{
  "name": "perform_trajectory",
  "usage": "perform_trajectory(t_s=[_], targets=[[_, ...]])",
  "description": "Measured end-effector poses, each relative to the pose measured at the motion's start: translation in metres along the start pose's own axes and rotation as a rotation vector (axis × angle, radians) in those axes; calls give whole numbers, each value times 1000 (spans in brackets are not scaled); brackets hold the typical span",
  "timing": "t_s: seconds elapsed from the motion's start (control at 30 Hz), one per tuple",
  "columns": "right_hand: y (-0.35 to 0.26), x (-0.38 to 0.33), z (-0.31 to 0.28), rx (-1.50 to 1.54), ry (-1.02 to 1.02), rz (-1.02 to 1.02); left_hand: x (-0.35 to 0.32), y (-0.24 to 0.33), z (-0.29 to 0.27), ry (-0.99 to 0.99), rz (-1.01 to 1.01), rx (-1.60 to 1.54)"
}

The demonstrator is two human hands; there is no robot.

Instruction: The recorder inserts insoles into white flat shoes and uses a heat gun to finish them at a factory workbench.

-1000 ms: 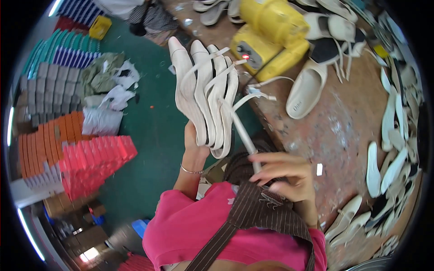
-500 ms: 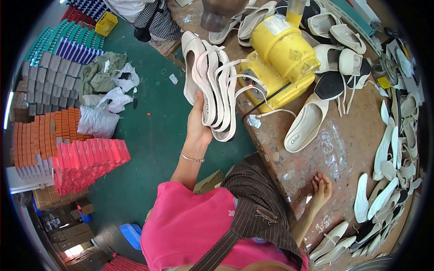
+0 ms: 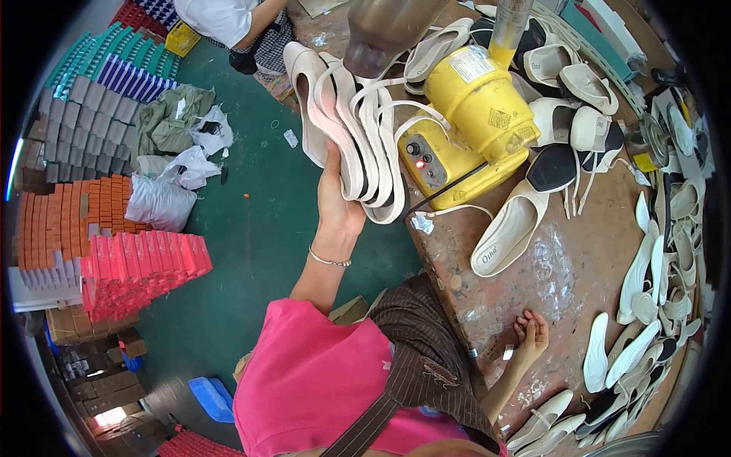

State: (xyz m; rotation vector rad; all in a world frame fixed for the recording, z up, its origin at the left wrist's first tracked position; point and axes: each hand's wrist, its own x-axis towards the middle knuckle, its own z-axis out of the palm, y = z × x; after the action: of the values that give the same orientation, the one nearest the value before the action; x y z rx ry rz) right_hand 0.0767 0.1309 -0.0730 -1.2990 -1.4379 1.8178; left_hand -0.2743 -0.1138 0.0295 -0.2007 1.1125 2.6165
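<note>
My left hand (image 3: 340, 206) is closed around a stack of cream strappy shoes (image 3: 346, 137), nested side by side with toes pointing away from me. It holds them up beyond the bench's left edge. Their thin straps stick out to the right, toward a yellow hot-air blower (image 3: 480, 107). The blower's dark metal nozzle (image 3: 381, 42) hangs close over the stack's far end. Lower on the bench lies my right hand (image 3: 531, 333), its fingers loosely curled and slightly apart, with nothing visible in them. A single cream shoe (image 3: 510, 232) with a black toe lies beyond it.
More cream shoes (image 3: 552, 65) crowd the bench behind the blower. White insoles (image 3: 632, 354) and shoe parts line the right side, and a pair of shoes (image 3: 544, 426) sits at the near edge. A black cable crosses the blower's base. Another person (image 3: 228, 23) sits at far left; stacked red boxes (image 3: 145, 266) stand on the floor.
The stack in my left hand has shifted slightly left and away, its straps swinging. The view has moved, so the nozzle now appears lower and larger. My right hand stays on the bench.
</note>
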Motion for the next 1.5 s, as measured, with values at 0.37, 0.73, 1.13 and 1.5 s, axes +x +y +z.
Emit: perform_trajectory(t_s=[0.37,0.73,1.13,1.5], targets=[[-1,2,2,-4,15,-1,13,1,2,-33,117,-67],[0,4,-2,-24,15,6,17,0,10,45,166,-197],[-1,5,0,-69,30,4,27,5,12,20,231,-326],[-2,7,0,-48,23,-1,93,56,30,78,440,89]])
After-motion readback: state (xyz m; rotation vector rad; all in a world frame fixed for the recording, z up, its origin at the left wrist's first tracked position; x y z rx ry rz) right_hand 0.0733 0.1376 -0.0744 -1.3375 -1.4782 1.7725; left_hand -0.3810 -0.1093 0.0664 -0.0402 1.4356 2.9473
